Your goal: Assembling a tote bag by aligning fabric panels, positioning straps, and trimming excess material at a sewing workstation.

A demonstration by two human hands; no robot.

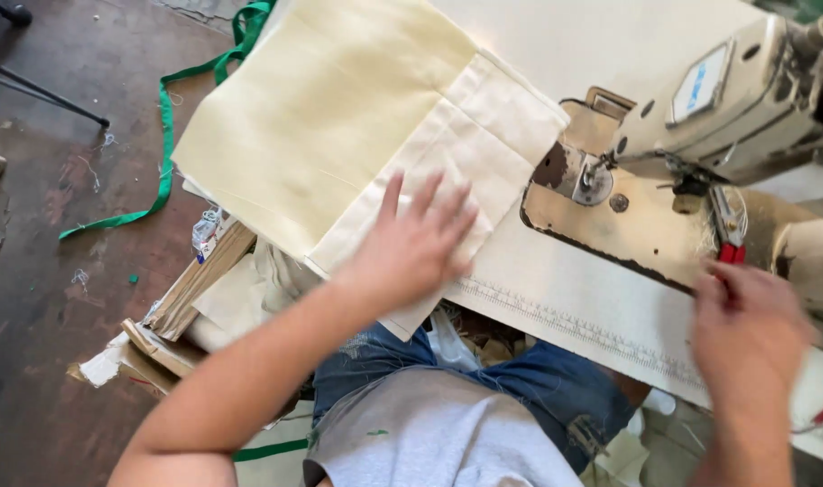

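cloth [339,117] lies on the table [592,307] to the left of the sewing machine [700,117], a pale cream piece with a whiter band folded along its near right edge. its long axis runs on a slant, from the far left corner that hangs over the table's edge down toward the person's lap. the whiter band's far corner sits just beside the machine's base plate, close to the needle [601,167], though not under it from what i can see.

left hand [416,243] is flat on the near end of that band, fingers spread, palm pressing down, gripping nothing. it is plainly the hand on the cloth, and the needle lies to its right and a little away from the person.

right hand [745,329] is well apart from the cloth, on the near right side of the machine's bed. it is blurred; fingers look loosely curled, and i cannot tell whether it holds anything. small red-handled snips [729,248] sit just beyond its fingertips, touching or nearly so, hard to say which.

below the table, cloth scraps and cardboard pile [186,307] by the knee, and a green ribbon [164,153] trails across the floor.
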